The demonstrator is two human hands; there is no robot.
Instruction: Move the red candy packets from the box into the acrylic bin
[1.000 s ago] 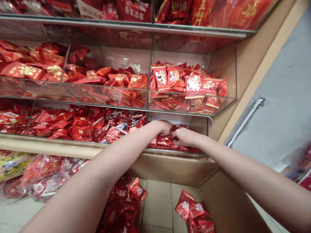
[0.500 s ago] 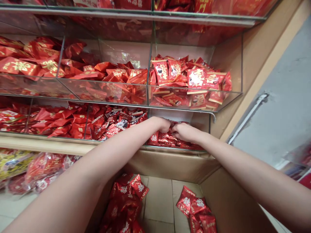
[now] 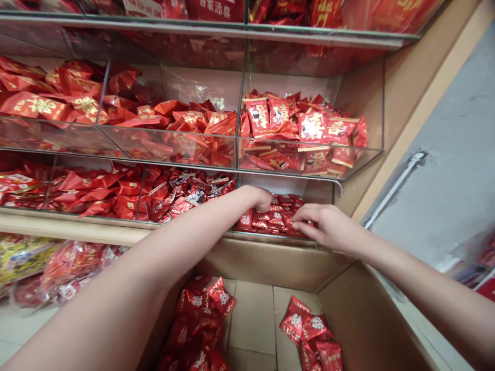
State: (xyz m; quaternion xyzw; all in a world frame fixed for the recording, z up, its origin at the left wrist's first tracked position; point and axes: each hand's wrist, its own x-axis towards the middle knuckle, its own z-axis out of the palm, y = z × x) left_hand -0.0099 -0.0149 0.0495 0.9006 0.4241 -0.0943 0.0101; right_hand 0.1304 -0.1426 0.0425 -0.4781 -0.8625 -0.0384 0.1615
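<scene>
Red foil-wrapped candies (image 3: 276, 219) with silver characters and gold letters lie in the lower right shelf bin. My left hand (image 3: 264, 199) reaches over its left part, bent down into the candies, its fingertips hidden. At the bin's right front, my right hand (image 3: 327, 225) has its thumb and fingers apart, the tips close to the candies; nothing shows gripped between them. Below both arms stands an open cardboard box (image 3: 251, 260). Matching candies (image 3: 200, 322) are heaped at its left, and a smaller group (image 3: 313, 332) lies at its right.
Clear dividers split the shelves into bins of other red-wrapped candies (image 3: 185, 123). A clear front panel (image 3: 309, 159) of the middle shelf overhangs my hands. Bagged sweets (image 3: 73, 268) lie at lower left. A wooden side panel (image 3: 402, 113) and grey wall (image 3: 456, 134) bound the right.
My right hand has drawn away from my left, moving right and toward me, and its fingers have spread. My left hand stays nearly in place. More candies in the bin now show between the hands.
</scene>
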